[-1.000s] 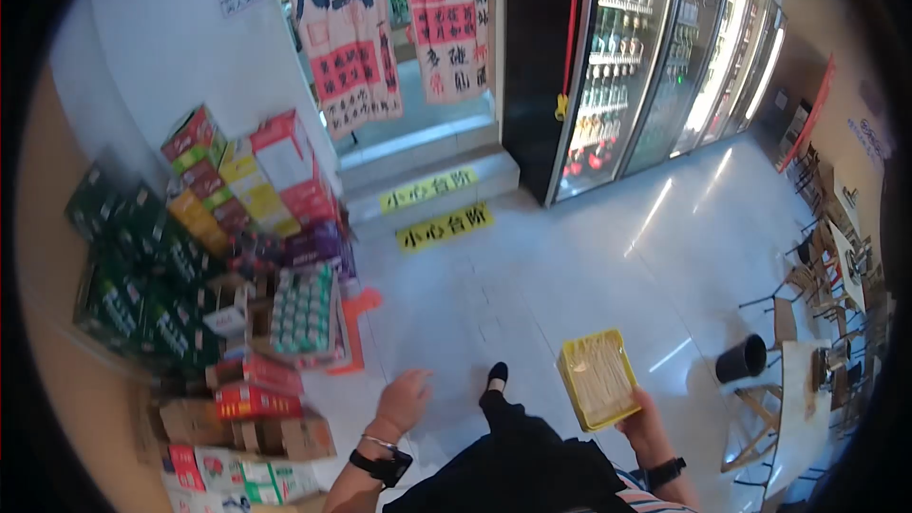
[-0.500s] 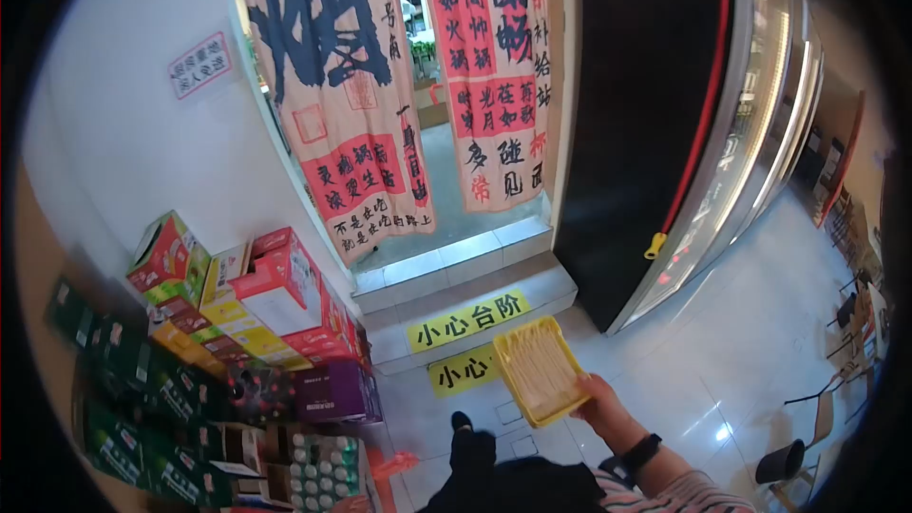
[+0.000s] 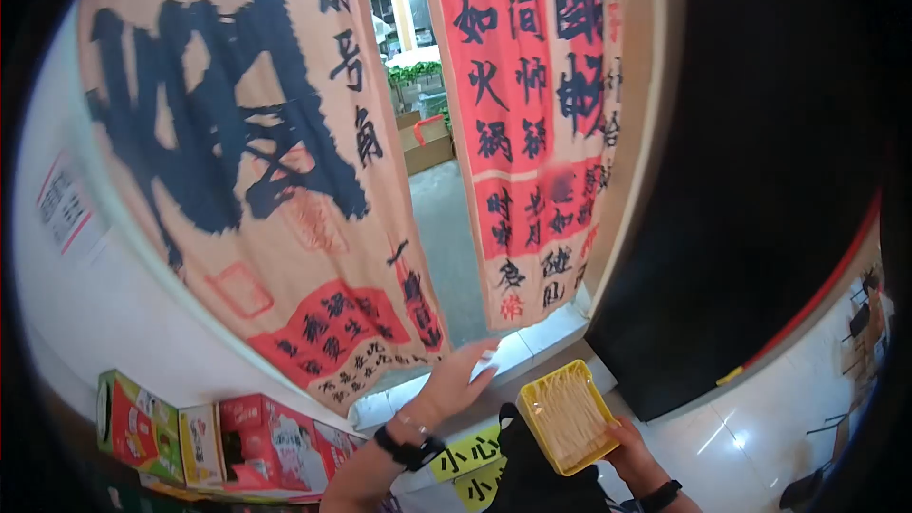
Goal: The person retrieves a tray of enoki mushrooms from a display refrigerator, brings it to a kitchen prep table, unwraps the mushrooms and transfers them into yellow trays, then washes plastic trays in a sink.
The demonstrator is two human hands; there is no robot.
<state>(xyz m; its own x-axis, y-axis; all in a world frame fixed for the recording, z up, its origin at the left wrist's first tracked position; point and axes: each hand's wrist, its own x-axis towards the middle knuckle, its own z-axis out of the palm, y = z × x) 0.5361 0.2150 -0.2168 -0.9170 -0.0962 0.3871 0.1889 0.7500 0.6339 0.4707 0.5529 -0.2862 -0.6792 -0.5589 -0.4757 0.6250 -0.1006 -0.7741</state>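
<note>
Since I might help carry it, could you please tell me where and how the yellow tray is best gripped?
I'd come from the person's left and take the tray by its raised left rim, fingers underneath: the right hand holds the opposite side, and pale strips cover the middle.

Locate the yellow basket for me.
In the head view, the yellow basket is at the lower right, in the right hand, just right of the yellow floor signs and below the doorway curtains.
</note>
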